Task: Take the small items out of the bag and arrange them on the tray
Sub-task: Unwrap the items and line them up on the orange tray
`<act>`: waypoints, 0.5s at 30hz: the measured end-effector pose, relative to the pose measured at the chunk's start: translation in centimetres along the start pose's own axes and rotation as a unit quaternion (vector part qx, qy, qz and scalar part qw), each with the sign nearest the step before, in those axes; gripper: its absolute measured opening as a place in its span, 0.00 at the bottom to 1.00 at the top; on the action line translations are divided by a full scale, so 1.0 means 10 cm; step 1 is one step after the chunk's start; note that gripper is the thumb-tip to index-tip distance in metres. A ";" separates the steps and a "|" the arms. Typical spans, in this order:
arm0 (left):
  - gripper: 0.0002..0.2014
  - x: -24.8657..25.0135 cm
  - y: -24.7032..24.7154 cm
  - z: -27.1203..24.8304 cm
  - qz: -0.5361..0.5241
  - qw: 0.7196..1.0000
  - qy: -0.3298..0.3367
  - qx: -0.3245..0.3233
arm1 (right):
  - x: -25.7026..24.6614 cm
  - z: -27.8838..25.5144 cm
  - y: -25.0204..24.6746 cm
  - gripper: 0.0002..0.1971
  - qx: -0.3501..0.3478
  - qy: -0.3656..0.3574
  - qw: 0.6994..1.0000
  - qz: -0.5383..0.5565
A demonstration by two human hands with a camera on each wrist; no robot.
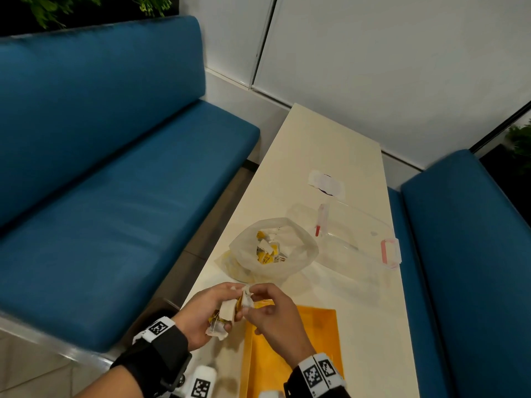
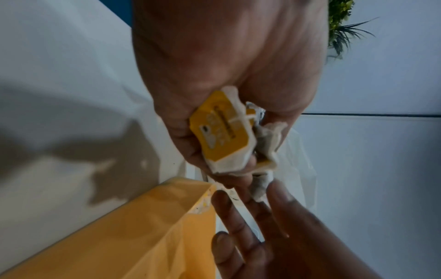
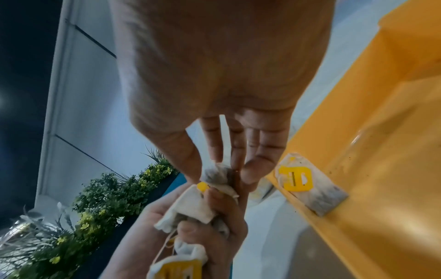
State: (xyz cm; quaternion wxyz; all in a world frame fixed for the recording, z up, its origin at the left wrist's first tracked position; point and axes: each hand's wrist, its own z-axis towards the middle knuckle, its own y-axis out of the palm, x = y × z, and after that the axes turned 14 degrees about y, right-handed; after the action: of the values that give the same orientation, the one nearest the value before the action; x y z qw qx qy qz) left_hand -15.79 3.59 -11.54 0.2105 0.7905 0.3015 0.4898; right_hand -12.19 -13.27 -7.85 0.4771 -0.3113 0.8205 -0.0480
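While left hand [image 1: 201, 314] grips several white-and-yellow paper tea bags [image 2: 224, 132] | right hand [image 1: 273, 314] pinches one | only right-wrist view shows one tea bag [image 3: 310, 188] on yellow plastic tray [image 1: 287, 354] | one translucent plastic bag [image 1: 275, 248] mid-tabletop.

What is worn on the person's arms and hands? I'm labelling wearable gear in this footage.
The left hand and right hand are bare, with no gloves. Each wrist carries a black strap: the left wrist band and the right wrist band hold white blocks printed with black square-pattern tags. The dark left sleeve runs up that forearm.
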 end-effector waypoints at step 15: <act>0.21 0.01 -0.01 0.02 0.012 0.998 0.061 0.004 | 0.00 -0.01 -0.06 0.12 -0.021 0.050 0.982 0.178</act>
State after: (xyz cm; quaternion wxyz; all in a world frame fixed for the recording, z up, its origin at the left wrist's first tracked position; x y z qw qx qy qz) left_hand -15.60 3.73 -11.65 0.1833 0.7636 0.3062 0.5381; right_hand -11.97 -13.72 -7.58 0.4296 -0.1672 0.8865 0.0397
